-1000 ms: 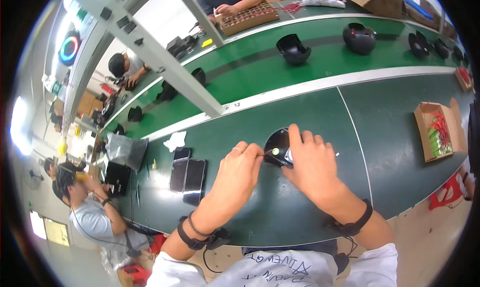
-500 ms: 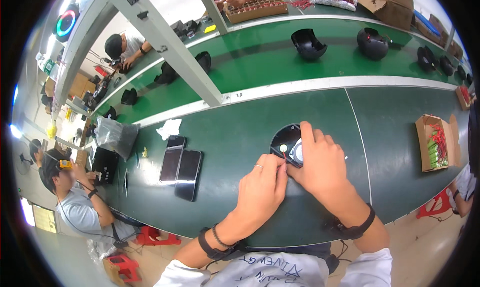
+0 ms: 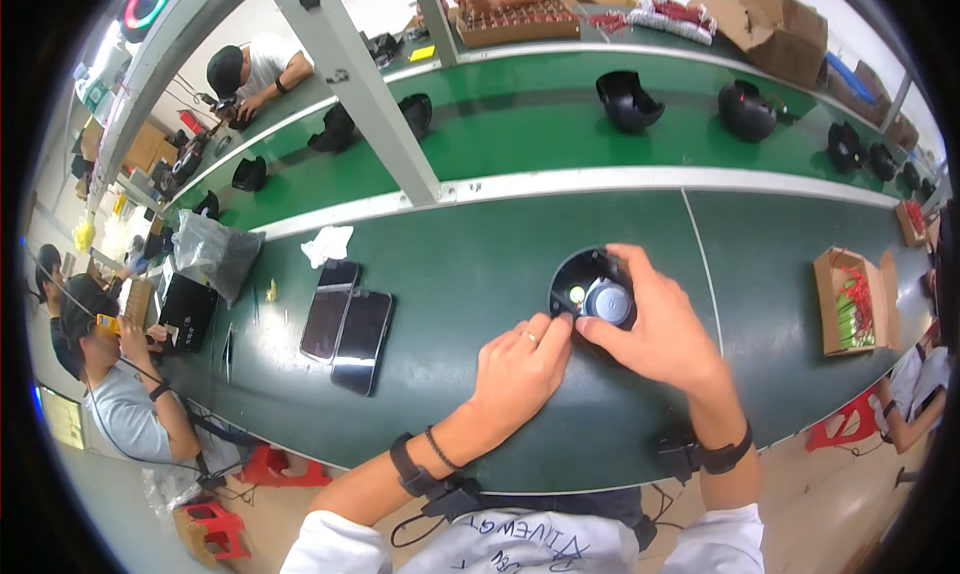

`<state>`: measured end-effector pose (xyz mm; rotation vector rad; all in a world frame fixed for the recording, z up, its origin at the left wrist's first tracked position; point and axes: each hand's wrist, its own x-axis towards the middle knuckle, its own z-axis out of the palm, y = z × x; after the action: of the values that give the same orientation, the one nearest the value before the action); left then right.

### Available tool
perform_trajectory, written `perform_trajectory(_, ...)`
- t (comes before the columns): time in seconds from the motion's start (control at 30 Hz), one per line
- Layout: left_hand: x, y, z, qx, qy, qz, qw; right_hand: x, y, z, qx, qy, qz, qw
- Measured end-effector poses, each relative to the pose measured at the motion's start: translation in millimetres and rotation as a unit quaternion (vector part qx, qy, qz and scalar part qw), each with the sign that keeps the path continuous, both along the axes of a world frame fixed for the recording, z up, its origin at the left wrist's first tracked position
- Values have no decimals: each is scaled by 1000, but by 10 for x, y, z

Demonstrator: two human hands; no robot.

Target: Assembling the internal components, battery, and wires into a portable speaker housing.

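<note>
A black round housing [image 3: 565,272] is in front of me at the table's middle, its hollow side up. Inside it are a grey round speaker [image 3: 607,302] and a small whitish disc [image 3: 577,294]. My right hand [image 3: 662,326] grips the housing by its right side, fingers over the far rim and thumb at the near edge. With finger and thumb pressed together, my left hand [image 3: 522,366] meets the near left edge, close to the disc. What lies between those fingertips is hidden.
Two dark phones [image 3: 362,342] lie to the left, near a crumpled white tissue [image 3: 328,245] and a plastic bag [image 3: 215,259]. An open carton [image 3: 828,309] with red wires stands right. Beyond a white rail, black shells [image 3: 630,102] sit on a green belt [image 3: 520,109]. Co-workers sit left and across.
My right hand has opened away from the housing's middle and slid to its right side, so the speaker shows fully. The red wire seen earlier by my left fingertips is now hard to make out.
</note>
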<state>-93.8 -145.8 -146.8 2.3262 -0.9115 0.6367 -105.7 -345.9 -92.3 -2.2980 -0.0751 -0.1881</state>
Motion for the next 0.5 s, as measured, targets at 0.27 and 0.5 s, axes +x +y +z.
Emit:
perform_trajectory(0.27,82,60,93,15,3,-58,998,41,-20,-10,21,27,-37,999)
perform_trajectory(0.5,558,258,270,-199,374,-194,885,145,14,-42,-19,42,-69,997)
